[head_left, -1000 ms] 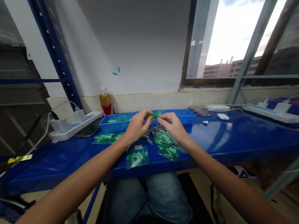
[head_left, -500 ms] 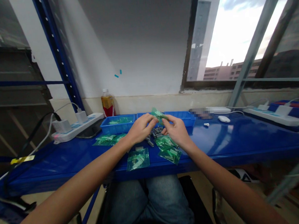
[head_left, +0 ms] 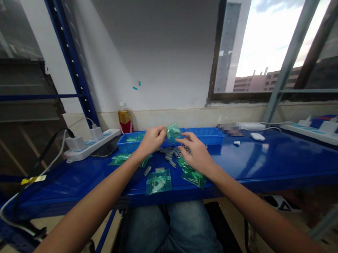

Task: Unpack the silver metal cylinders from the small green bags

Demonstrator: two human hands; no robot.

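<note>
My left hand (head_left: 152,140) pinches a small green plastic bag (head_left: 173,131) and holds it up over the blue table (head_left: 259,159). My right hand (head_left: 195,152) hovers just right of the bag with its fingers spread, over a pile of small grey cylindrical parts (head_left: 170,155). Filled green bags lie near the front edge (head_left: 158,181) and under my right wrist (head_left: 193,174). More green bags (head_left: 122,158) lie to the left.
Two shallow blue trays (head_left: 208,134) stand behind the pile, the left one holding green bags. A bottle (head_left: 124,121) stands at the wall. A white power strip (head_left: 87,143) with chargers lies at left, another (head_left: 315,131) at right. A white mouse (head_left: 257,136) lies on the table.
Both hands held the green bag together; now my right hand has let go and dropped slightly toward the grey parts, while my left hand keeps the bag raised.
</note>
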